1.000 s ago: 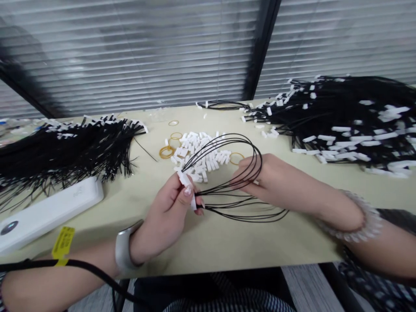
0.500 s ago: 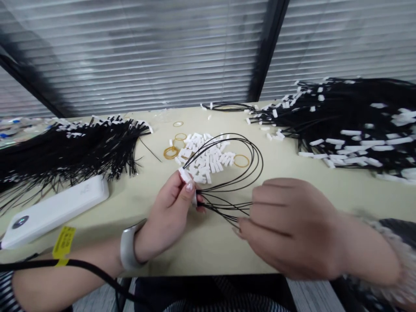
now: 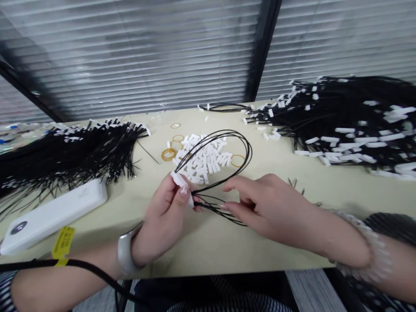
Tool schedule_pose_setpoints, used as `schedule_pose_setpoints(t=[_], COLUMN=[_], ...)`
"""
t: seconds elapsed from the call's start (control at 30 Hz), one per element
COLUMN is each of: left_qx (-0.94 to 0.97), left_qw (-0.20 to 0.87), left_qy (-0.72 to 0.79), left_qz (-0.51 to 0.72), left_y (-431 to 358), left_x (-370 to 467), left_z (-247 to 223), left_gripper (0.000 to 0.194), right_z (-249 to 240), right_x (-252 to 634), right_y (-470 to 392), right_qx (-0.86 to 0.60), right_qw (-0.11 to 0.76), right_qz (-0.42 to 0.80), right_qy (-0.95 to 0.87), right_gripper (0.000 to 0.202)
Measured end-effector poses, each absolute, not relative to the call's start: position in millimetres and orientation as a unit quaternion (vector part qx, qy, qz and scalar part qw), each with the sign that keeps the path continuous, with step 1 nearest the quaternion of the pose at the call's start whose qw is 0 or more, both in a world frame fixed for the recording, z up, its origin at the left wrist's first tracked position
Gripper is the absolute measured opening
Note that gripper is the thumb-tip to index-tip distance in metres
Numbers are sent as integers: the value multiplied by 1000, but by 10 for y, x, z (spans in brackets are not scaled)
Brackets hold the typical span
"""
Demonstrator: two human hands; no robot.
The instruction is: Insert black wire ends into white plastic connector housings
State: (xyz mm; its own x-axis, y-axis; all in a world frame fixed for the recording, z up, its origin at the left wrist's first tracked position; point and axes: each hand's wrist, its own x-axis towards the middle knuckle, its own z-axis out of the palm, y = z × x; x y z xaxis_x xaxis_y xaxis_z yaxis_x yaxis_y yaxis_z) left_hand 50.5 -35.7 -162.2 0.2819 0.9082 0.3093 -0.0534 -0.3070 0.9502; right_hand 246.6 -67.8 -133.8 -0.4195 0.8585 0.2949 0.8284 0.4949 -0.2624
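My left hand pinches a long white connector between thumb and fingers. Several thin black wires run out of it to the right; some arch up in a loop and come back to the connector, others trail low toward my right hand. My right hand is beside these wires with thumb and forefinger apart, the thumb tip close to the lower strands. Whether it touches them I cannot tell. The far ends of the lower wires pass behind or under that hand. Just beyond the loop lies a pile of small white connectors.
Black wires with white ends form a bundle on the left and a larger heap on the right. A white power bank lies at left. Rubber bands are near the pile. A black cable crosses my left forearm.
My right hand's fingers have gone from closed to apart, and it has shifted slightly left. The wire loop has narrowed. My left hand keeps its hold on the connector.
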Motion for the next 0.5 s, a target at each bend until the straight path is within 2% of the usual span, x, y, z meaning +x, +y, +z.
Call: schedule_pose_setpoints(t=[0.1,0.3,0.5], left_qx=[651,639,627], left_qw=[467,499,519], left_qy=[340,329,351], left_qz=[492,485,462], left_y=[-359,-335,-310], left_x=[516,511,481], left_z=[-1614,-1655,-1684], left_gripper=[17,17,17], right_z=[-1354,-1264,-1212], right_x=[2470,2612,2724], right_y=[-634,-528,-519], right_qx=[-483,-502,-505], right_qw=[157,145,153], right_qz=[-57,-262,-315], right_qy=[-860,-811,-789], right_gripper=[14,16,17])
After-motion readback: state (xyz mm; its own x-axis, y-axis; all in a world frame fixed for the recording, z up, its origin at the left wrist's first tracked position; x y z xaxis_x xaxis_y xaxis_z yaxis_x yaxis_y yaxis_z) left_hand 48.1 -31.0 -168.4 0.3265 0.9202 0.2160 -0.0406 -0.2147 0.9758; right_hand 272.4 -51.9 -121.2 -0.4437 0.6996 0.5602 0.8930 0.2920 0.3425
